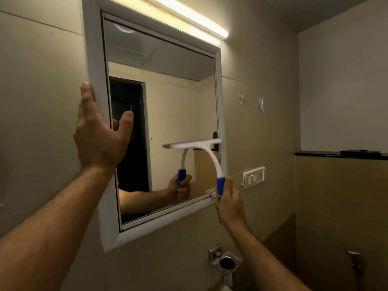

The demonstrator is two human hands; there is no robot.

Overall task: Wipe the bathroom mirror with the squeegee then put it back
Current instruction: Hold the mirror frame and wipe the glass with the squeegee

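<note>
A white-framed bathroom mirror [180,97] hangs on the beige tiled wall. My right hand [230,203] grips the blue handle of a white squeegee [206,152], whose blade lies flat against the glass at the lower right, about level. The mirror reflects the squeegee and the hand. My left hand [98,133] rests on the mirror's left frame edge, fingers straight up along the side and thumb across the front.
A lit tube light [189,16] runs above the mirror. A switch and socket plate [253,177] sits right of the frame. A chrome holder [225,262] is mounted below the mirror, a black ledge [340,154] at right, a metal fitting [355,260] lower right.
</note>
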